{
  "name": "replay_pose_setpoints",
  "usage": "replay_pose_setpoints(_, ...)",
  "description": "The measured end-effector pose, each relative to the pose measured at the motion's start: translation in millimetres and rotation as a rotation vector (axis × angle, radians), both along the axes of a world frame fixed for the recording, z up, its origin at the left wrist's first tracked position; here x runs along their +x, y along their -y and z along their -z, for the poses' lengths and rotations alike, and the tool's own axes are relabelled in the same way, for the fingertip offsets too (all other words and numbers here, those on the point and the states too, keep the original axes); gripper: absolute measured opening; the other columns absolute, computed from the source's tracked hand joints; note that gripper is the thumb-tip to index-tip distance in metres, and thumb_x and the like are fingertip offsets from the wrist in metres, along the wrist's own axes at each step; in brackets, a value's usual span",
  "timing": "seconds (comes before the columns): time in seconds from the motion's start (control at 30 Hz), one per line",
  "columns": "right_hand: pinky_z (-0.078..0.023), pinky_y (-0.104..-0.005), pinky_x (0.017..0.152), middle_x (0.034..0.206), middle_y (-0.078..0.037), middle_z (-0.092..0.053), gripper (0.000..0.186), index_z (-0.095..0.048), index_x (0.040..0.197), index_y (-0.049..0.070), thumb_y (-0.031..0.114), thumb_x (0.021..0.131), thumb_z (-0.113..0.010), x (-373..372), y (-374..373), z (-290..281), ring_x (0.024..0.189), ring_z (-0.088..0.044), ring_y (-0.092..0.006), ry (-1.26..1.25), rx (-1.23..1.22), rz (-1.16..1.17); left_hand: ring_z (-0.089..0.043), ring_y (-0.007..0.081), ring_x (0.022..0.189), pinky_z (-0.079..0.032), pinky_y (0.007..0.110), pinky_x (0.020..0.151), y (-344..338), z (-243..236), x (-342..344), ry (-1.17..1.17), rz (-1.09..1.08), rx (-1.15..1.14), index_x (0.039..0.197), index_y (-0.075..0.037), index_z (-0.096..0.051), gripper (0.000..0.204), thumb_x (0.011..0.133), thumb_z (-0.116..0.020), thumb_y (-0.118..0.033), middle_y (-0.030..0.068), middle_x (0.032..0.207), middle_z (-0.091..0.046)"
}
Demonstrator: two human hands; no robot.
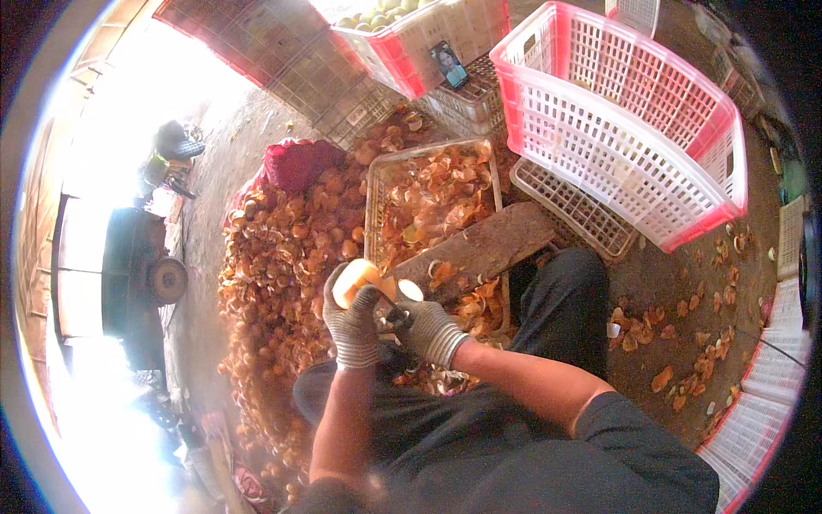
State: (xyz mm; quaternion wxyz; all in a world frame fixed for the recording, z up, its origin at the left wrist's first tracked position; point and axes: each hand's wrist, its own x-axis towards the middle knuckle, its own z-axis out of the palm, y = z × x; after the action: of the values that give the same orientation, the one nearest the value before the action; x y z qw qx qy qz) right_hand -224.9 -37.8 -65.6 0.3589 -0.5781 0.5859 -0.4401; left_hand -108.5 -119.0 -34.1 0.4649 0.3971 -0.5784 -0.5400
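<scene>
My left hand [349, 330], in a grey striped glove, is closed around a pale, partly peeled onion [354, 282]. My right hand [428, 331], gloved alike, grips a small knife [396, 315] by its handle, the blade pointing at the onion. A round pale cut piece [410, 289] shows just beyond the right fingers; whether it touches the blade I cannot tell. Below and ahead of both hands lies a wooden board [484, 248], resting across a shallow crate [372, 201] full of brown onion skins [445, 193]. The right fingertips are partly hidden.
Unpeeled onions [282, 265] heap up on the left beside a red mesh sack [300, 163]. A large white and red crate [616, 128] stands at the right on a lower crate [574, 206]. Another crate holds pale onions [377, 17], with a phone [448, 64] against its side.
</scene>
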Motion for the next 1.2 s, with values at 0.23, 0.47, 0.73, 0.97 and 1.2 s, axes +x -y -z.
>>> replay_pose_setpoints(0.23, -0.050, -0.0453, 0.080, 0.101, -0.023, -0.064, 0.029, -0.057, 0.113, 0.005, 0.015, 0.087, -0.057, 4, 13, 25, 0.094, -0.062, -0.0400, 0.045, 0.077, 0.086, -0.061, 0.0278, 0.090, -0.053, 0.042, 0.081, 2, 32, -17, -0.368, -0.074, 0.402, 0.108, -0.006, -0.058, 0.053, 0.082, -0.069, -0.051, 0.0102, 0.098, -0.062)
replay_pose_setpoints(0.47, -0.048, -0.0451, 0.093, 0.121, -0.025, -0.059, 0.042, -0.043, 0.131, 0.001, 0.013, 0.091, -0.046, -5, 18, 0, 0.110, -0.058, -0.0405, -0.002, 0.504, -0.074, -0.060, 0.0277, 0.089, -0.053, 0.042, 0.079, 8, 36, -27, -0.543, -0.255, 0.640, 0.104, -0.010, -0.059, 0.060, 0.081, -0.060, -0.066, 0.0102, 0.099, -0.062)
replay_pose_setpoints(0.73, -0.048, -0.0468, 0.092, 0.117, -0.029, -0.059, 0.040, -0.047, 0.129, -0.001, 0.015, 0.093, -0.043, -12, 24, 14, 0.108, -0.059, -0.0421, 0.067, 0.541, -0.051, -0.060, 0.0260, 0.086, -0.055, 0.039, 0.076, 23, 51, -40, -0.561, -0.388, 0.613, 0.108, -0.008, -0.057, 0.078, 0.070, -0.064, -0.075, 0.0097, 0.097, -0.061)
replay_pose_setpoints(0.97, -0.052, -0.0484, 0.080, 0.095, -0.029, -0.065, 0.026, -0.066, 0.102, -0.002, 0.016, 0.087, -0.053, 2, 13, 28, 0.093, -0.065, -0.0418, -0.060, 0.541, -0.079, -0.061, 0.0261, 0.090, -0.054, 0.038, 0.082, 38, 79, -19, -0.688, -0.370, 0.693, 0.112, -0.005, -0.055, 0.089, 0.064, -0.063, -0.080, 0.0113, 0.100, -0.063)
replay_pose_setpoints(1.2, -0.052, -0.0476, 0.078, 0.091, -0.026, -0.066, 0.025, -0.067, 0.101, -0.001, 0.014, 0.084, -0.056, 13, 0, 46, 0.090, -0.065, -0.0404, -0.160, 0.404, -0.055, -0.058, 0.0280, 0.092, -0.050, 0.041, 0.086, 51, 64, 29, -0.747, -0.241, 0.665, 0.113, -0.005, -0.054, 0.085, 0.069, -0.062, -0.077, 0.0117, 0.102, -0.062)
